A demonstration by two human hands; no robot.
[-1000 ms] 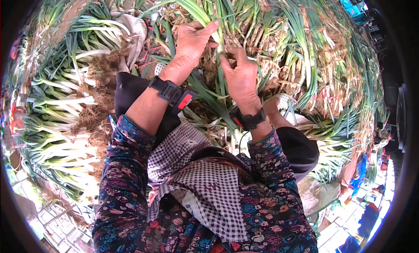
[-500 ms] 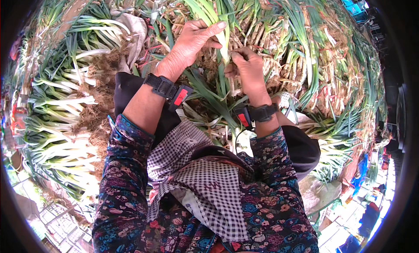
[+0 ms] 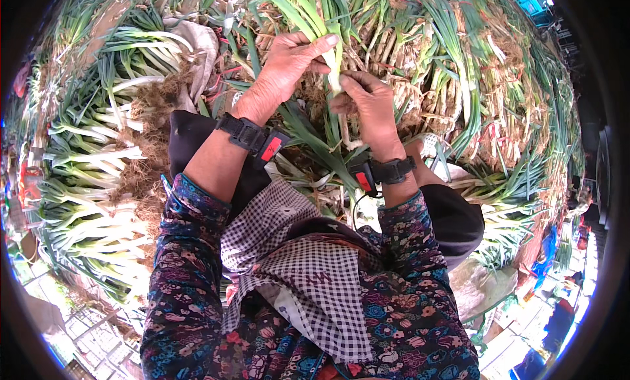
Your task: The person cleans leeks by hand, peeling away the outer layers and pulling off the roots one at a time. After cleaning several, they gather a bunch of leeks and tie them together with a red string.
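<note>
A leek (image 3: 334, 70) with pale stalk and green leaves fanning upward is held in front of me. My left hand (image 3: 289, 63) is closed around its upper stalk, thumb lying across it. At its lower white end, my right hand (image 3: 371, 103) is closed in a pinch, thumb against the stalk and fingers curled beneath. The curled right fingers partly hide the root end. Below both hands lie loose green leaves (image 3: 315, 140) and peelings.
To my left is a long row of cleaned leeks (image 3: 98, 209), roots facing me. Heaped unpeeled leeks (image 3: 420, 71) spread ahead and right, with a smaller pile of leeks (image 3: 505, 216) by my right knee. A pale sack (image 3: 200, 48) lies at the upper left.
My right hand has shifted slightly left, and its thumb now rests on the stalk's lower end. The left hand keeps its grip in nearly the same place.
</note>
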